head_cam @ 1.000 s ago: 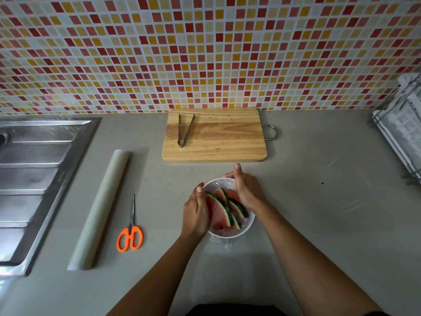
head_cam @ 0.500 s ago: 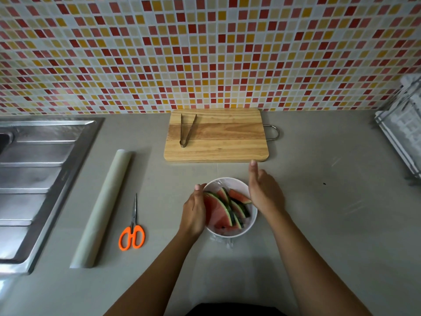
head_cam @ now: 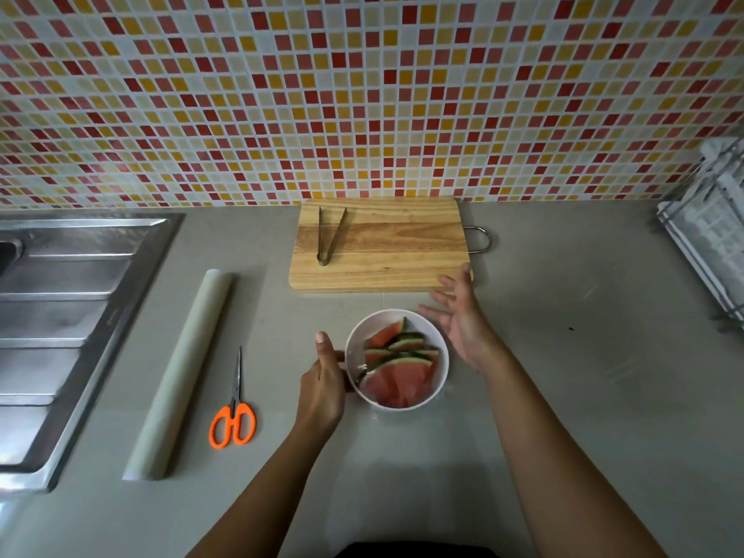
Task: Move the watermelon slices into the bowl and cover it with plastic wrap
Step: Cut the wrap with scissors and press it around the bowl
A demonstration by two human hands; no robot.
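1. The left hand (head_cam: 322, 386) holds the left side of the white bowl (head_cam: 362, 336). Its thumb points up along the wall and its fingers curl against it.
2. The right hand (head_cam: 463, 322) is spread wide with straight fingers and grips nothing. It hovers just beside the bowl's far right rim, apparently not touching it.
3. The bowl sits on the grey counter (head_cam: 563, 396) between the two hands, and the watermelon slices (head_cam: 396, 374) are all inside it, overlapping with rinds up. A faint shine shows near the left-hand rim, but I cannot tell whether film covers the top.
4. Just beyond the right hand's fingertips lies the wooden cutting board (head_cam: 382, 247), whose near right corner is under those fingers. Metal tongs (head_cam: 330, 239) rest on the board's far left part, beyond the left hand.
5. To the left of the left hand lie orange-handled scissors (head_cam: 233, 416), blades pointing away from the person.
6. Further left is the roll of plastic wrap (head_cam: 181, 372), lying at a slant beside the scissors.
7. Beyond the roll, furthest from the left hand, is the steel sink (head_cam: 60, 316).
8. Well to the right of the right hand, a white dish rack (head_cam: 712, 235) stands at the frame's edge.
9. A mosaic tile wall (head_cam: 362, 94) rises behind the board.
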